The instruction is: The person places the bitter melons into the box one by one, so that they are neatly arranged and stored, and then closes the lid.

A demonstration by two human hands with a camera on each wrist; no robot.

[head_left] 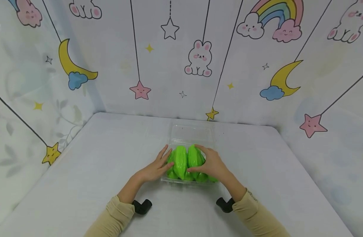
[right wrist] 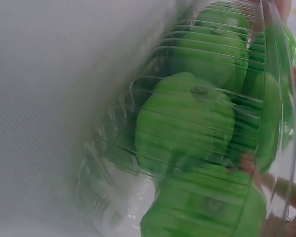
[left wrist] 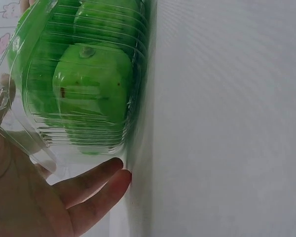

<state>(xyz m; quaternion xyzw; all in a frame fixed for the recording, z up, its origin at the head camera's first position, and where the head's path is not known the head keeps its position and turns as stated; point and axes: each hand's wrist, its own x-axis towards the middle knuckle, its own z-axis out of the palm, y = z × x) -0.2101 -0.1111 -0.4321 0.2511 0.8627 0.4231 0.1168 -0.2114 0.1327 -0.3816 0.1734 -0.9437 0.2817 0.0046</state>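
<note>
A clear plastic clamshell box [head_left: 188,182] holds several bright green, ridged fruits [head_left: 180,161], plump with lengthwise lobes. My right hand [head_left: 212,163] spans one green fruit [head_left: 194,156] on top of the pile, thumb at its near end and fingertips at its far end. At the box's left side my left hand [head_left: 155,168] has its fingers spread, the fingertips close to the leftmost fruit. Two straight fingers [left wrist: 96,192] lie by the box's ribbed wall [left wrist: 84,131] in the left wrist view. Through the plastic, more fruits [right wrist: 185,121] show in the right wrist view.
The box's transparent lid [head_left: 191,131] lies folded back on the far side. A white cloth [head_left: 125,138] covers the table. Behind it hangs a backdrop [head_left: 169,65] printed with stars, moons and rabbits. Black wrist-worn pieces [head_left: 143,206] sit under both forearms.
</note>
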